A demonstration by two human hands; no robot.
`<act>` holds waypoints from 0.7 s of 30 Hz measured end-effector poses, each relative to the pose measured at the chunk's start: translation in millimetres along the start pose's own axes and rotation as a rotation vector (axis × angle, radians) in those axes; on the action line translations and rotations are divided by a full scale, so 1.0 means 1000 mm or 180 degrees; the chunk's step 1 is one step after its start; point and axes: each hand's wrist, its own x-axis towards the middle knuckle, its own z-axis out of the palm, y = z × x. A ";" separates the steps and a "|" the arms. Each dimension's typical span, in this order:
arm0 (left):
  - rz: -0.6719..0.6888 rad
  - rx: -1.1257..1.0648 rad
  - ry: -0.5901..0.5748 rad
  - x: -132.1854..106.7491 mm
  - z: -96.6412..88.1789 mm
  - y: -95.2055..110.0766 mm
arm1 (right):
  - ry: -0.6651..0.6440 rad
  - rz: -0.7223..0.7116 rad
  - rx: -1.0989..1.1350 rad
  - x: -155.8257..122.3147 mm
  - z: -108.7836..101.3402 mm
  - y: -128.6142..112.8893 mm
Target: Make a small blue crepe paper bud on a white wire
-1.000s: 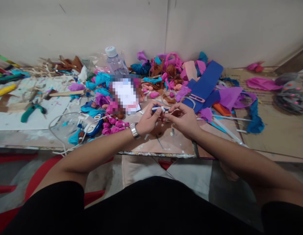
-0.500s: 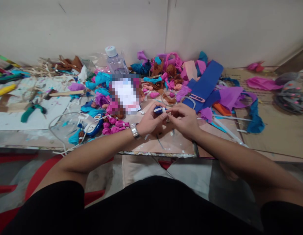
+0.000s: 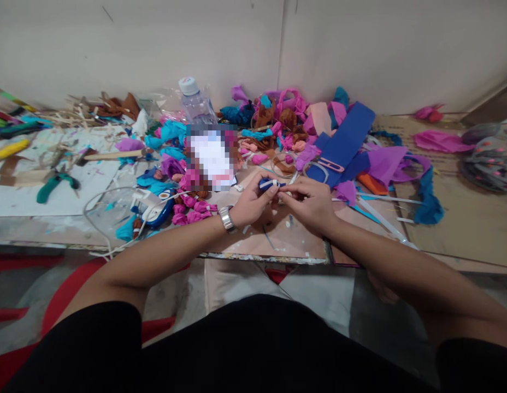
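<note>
My left hand [image 3: 253, 201] is closed around a small dark blue bundle [image 3: 266, 184] with a white strip across it. Its thumb presses the strip, and a metal watch sits on that wrist. Close against it, my right hand [image 3: 311, 203] has thumb and forefinger pinched together at the bundle's right end; what lies between those fingertips is mostly hidden. Just behind the hands lie a pink utility cutter [image 3: 331, 165], flat blue paper strips [image 3: 348, 134] and a thin ring of clear strip [image 3: 283, 165]. A phone [image 3: 214, 161], its screen blurred out, rests to the left.
Crumpled pink, purple, blue and brown crepe paper [image 3: 286, 117] covers the table's back. A water bottle [image 3: 196, 103] stands behind the phone. Further left are a white cable [image 3: 87, 210], green-handled pliers [image 3: 52, 186] and a wooden-handled tool [image 3: 114, 155]. Cardboard [image 3: 462, 218] lies at right.
The dark blue bundle has turned slightly in my left fingers, so the white strip now runs along it at a slant. My right fingertips have shifted a little; the rest has stayed.
</note>
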 end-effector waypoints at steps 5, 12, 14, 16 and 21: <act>0.0030 0.0030 -0.0047 -0.002 0.002 0.001 | -0.0001 -0.0086 -0.0036 0.000 0.000 -0.001; -0.0034 -0.0057 0.0002 -0.001 0.004 0.000 | -0.0003 -0.0104 -0.0103 -0.001 0.003 -0.003; -0.0088 -0.0131 0.0053 -0.001 0.004 0.001 | -0.0031 -0.0102 -0.0094 -0.001 0.002 -0.004; -0.0129 -0.0180 0.0111 -0.001 0.005 0.002 | 0.0008 -0.0078 -0.0066 -0.001 -0.001 -0.003; -0.0162 -0.0116 0.0089 -0.002 0.006 0.003 | 0.0136 -0.0750 -0.0075 0.006 -0.007 0.003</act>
